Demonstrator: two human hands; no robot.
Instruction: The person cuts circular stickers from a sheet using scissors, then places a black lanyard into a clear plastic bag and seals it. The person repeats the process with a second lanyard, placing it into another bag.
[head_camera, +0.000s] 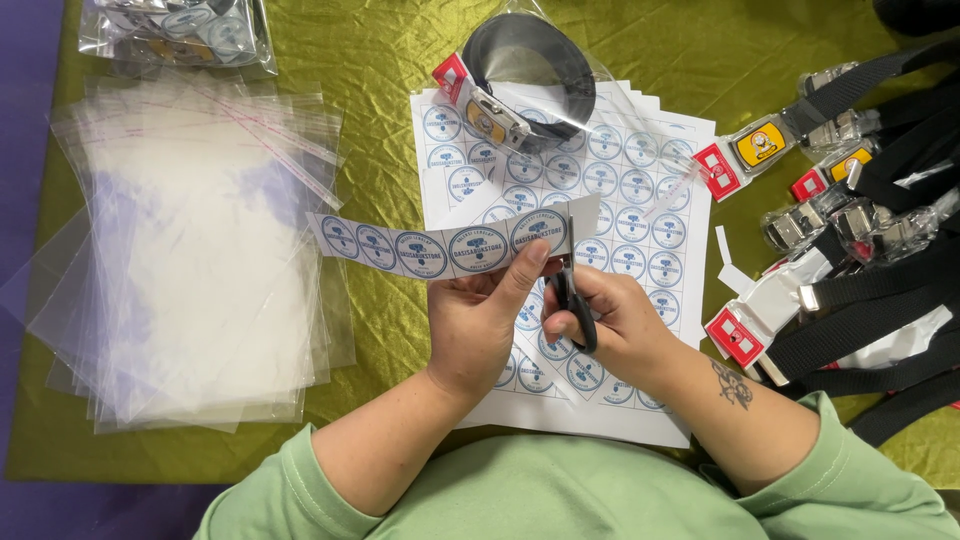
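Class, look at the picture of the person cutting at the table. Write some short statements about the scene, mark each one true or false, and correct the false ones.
1. The left hand holds a strip of round stickers. True.
2. The right hand holds a pen. False: it holds black-handled scissors.
3. The clear bags are stacked to the person's right. False: they lie to the left.
4. The tablecloth is olive green. True.
5. Printed sticker sheets lie under the hands. True.
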